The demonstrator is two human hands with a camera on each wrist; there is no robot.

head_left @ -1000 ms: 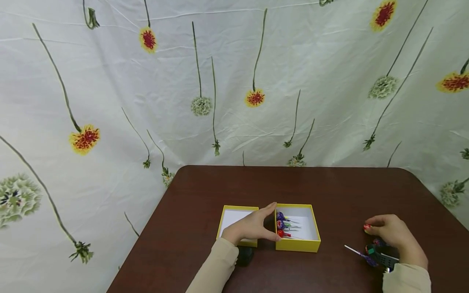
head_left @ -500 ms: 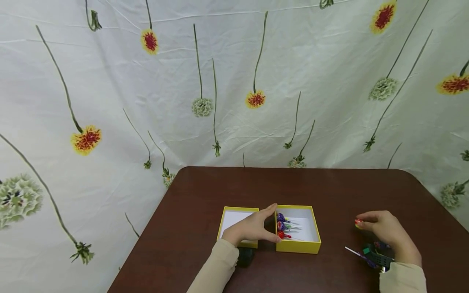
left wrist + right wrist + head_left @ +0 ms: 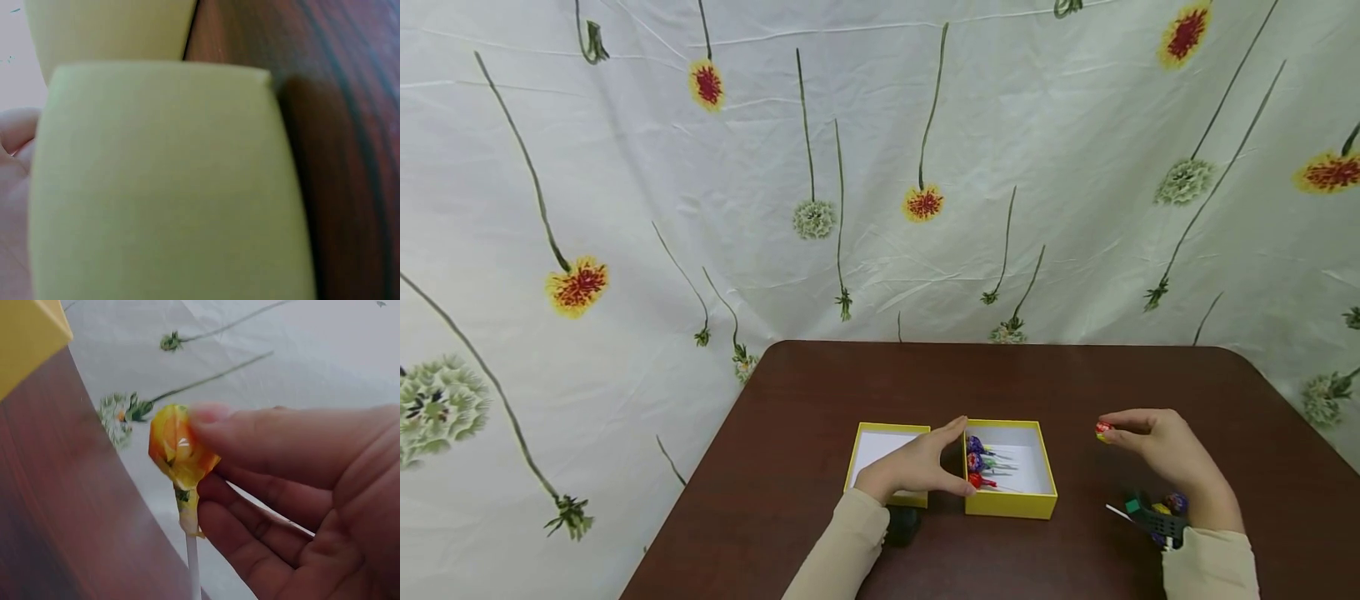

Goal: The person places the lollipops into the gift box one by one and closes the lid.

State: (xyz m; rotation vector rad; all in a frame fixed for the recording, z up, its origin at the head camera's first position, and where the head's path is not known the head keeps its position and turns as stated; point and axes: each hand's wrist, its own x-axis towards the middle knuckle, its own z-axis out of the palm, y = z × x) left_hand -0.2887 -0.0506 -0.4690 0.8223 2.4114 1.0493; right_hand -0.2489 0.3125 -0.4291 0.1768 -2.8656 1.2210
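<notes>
My right hand pinches a lollipop in a yellow-orange wrapper by its head, between thumb and fingers; the white stick points down in the right wrist view. It hovers over the table, right of the yellow box. My left hand holds that box at its left side, fingers at the back corner and thumb at the front one. Several lollipops lie in the box with heads to the left, purple ones behind a red one. A close yellow wall fills most of the left wrist view.
A second shallow yellow tray with a white inside sits left of the box, partly behind my left hand. More lollipops lie on the dark wooden table under my right wrist, partly hidden. A flowered cloth hangs behind.
My right hand has moved up and to the left with the pinched lollipop, away from the loose lollipops and closer to the box. The left hand and the box have stayed put.
</notes>
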